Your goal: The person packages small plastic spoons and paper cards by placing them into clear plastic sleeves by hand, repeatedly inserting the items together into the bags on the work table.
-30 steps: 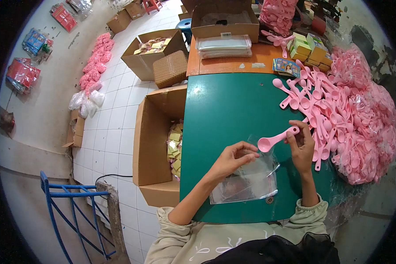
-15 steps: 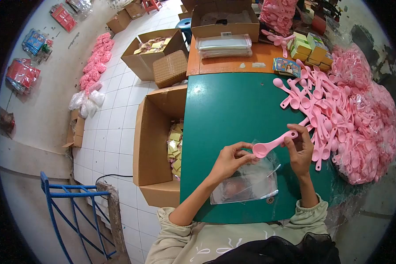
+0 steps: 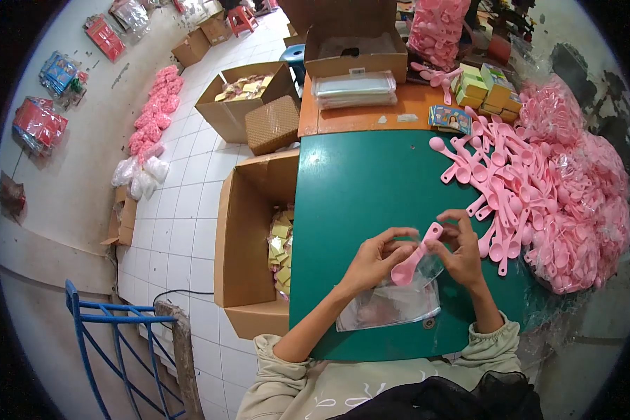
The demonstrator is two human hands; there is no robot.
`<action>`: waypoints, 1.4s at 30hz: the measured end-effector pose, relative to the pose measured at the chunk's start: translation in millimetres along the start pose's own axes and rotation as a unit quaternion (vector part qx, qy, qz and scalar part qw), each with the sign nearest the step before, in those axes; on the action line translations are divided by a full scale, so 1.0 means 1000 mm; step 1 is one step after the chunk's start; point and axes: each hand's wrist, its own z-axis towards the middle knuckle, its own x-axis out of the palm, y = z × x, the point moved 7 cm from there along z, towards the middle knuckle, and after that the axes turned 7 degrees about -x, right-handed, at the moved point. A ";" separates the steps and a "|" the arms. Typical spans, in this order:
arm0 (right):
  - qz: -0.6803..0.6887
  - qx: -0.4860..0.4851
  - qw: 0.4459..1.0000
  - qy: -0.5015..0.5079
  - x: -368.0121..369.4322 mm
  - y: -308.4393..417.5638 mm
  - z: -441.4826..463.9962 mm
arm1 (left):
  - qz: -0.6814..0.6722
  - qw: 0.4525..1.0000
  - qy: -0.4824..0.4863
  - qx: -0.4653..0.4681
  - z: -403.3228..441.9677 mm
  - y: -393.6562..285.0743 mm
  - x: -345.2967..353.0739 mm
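Note:
A pink spoon (image 3: 407,269) slants between my two hands, its bowl down toward me and its holed handle end up. My right hand (image 3: 460,249) pinches the spoon near its handle end. My left hand (image 3: 383,257) has thumb and fingers drawn together at the spoon's left side, at the edge of a clear plastic bag; what exactly they grip is too small to tell. Clear plastic bags (image 3: 385,308) lie flat on the green table (image 3: 357,189) below my hands. A loose heap of pink spoons (image 3: 500,175) spreads to the right.
Bulging bags of pink spoons (image 3: 574,224) stand at the right edge. Small yellow-green boxes (image 3: 484,87), printed cards (image 3: 449,119) and stacked clear bags (image 3: 354,89) are at the back. An open carton (image 3: 248,231) with yellow packets adjoins the table's left side.
The spoon has moved down toward me and turned steeper, with my right hand shifting left beside my left hand. The whole view has shifted slightly.

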 end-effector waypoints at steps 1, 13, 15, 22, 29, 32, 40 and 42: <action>0.012 -0.001 1.000 -0.019 -0.005 -0.002 0.001 | 0.064 0.998 0.001 0.019 0.002 -0.006 0.000; -0.123 -0.220 0.965 0.076 0.001 0.052 0.040 | 0.016 0.997 0.015 0.072 0.033 -0.052 0.002; -0.110 -0.241 0.957 0.121 0.001 0.057 0.056 | -0.007 0.997 0.008 0.072 0.033 -0.060 -0.004; -0.487 -0.094 0.858 -0.136 -0.141 -0.105 0.195 | -0.008 0.996 -0.013 0.092 0.026 -0.083 -0.029; -0.531 0.022 0.819 -0.216 -0.169 -0.122 0.201 | 0.009 0.998 -0.008 0.069 0.023 -0.087 -0.039; -0.536 -0.030 0.810 -0.235 -0.176 -0.112 0.201 | 0.028 0.998 -0.004 0.055 0.022 -0.086 -0.035; -0.029 -0.069 0.997 -0.026 -0.064 0.033 0.120 | 0.058 0.998 0.014 0.033 0.029 -0.074 -0.032; -0.009 -0.021 0.999 0.026 -0.045 0.051 0.093 | 0.069 0.997 0.019 0.038 0.028 -0.073 -0.031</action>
